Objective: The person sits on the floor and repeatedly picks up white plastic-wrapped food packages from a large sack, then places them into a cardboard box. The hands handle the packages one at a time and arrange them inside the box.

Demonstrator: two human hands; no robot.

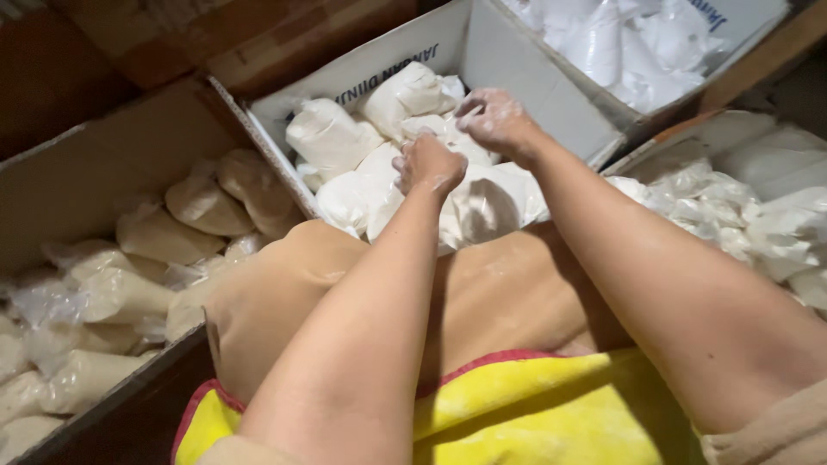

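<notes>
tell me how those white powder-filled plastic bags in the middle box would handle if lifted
The white powder-filled plastic bags bulge and sag against each other in the white cardboard box, so one would probably slump rather than hold its shape. They look packed full, likely heavy for their size. Powder dusts the left hand and right hand, so the film may feel slippery.

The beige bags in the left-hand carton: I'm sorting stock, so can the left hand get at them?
Probably yes: the left hand is over the white bags, and the beige bags lie uncovered in the open carton beside it.
</notes>
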